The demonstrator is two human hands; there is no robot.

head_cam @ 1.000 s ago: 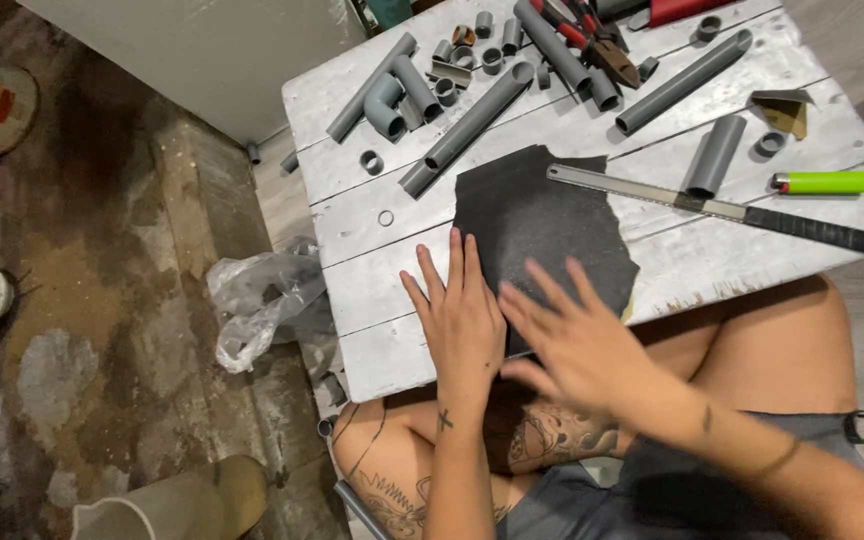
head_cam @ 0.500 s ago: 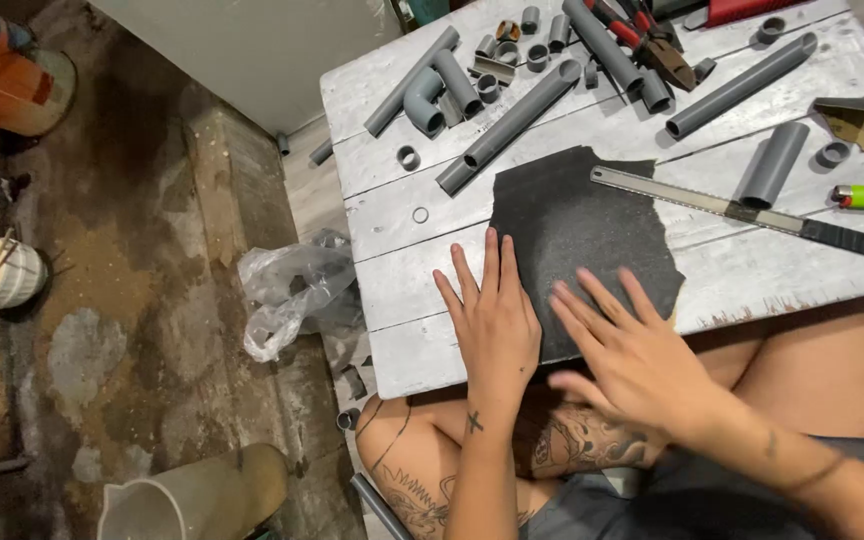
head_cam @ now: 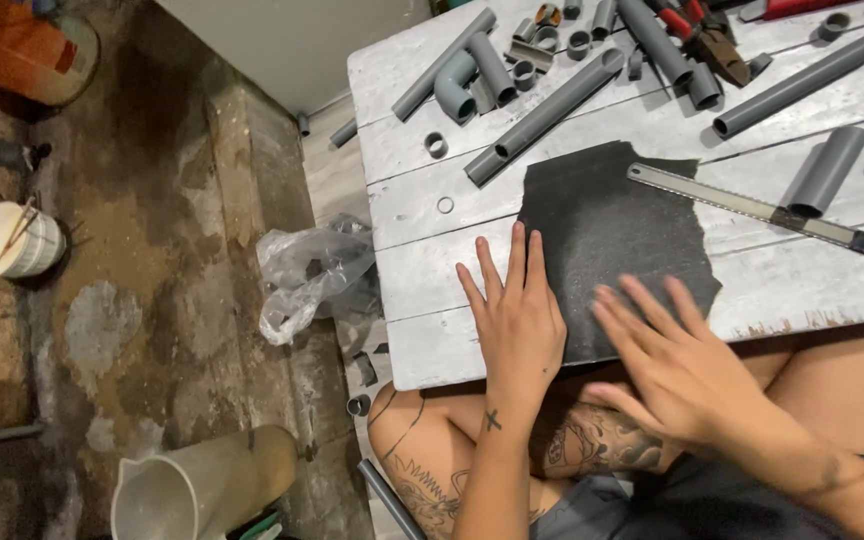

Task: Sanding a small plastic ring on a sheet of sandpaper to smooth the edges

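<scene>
A torn sheet of black sandpaper [head_cam: 607,225] lies on a whitewashed plank table [head_cam: 422,260]. My left hand [head_cam: 517,320] rests flat with fingers spread on the sheet's left edge and the bare wood beside it. My right hand [head_cam: 677,365] lies flat, fingers apart, over the sheet's near right corner at the table's front edge. Neither hand holds anything. A hacksaw blade with a black taped handle [head_cam: 752,208] lies just right of the sheet.
Several grey plastic pipes [head_cam: 542,105], elbows [head_cam: 452,92] and short rings lie across the table's far side, with red-handled pliers [head_cam: 702,35]. On the stained floor to the left are a crumpled plastic bag [head_cam: 307,275], a white cup [head_cam: 12,240] and a pale jug [head_cam: 202,480].
The view has shifted, so the table sits further right in frame. Both hands stay flat on the sandpaper; the right hand has slid slightly toward its near right corner.
</scene>
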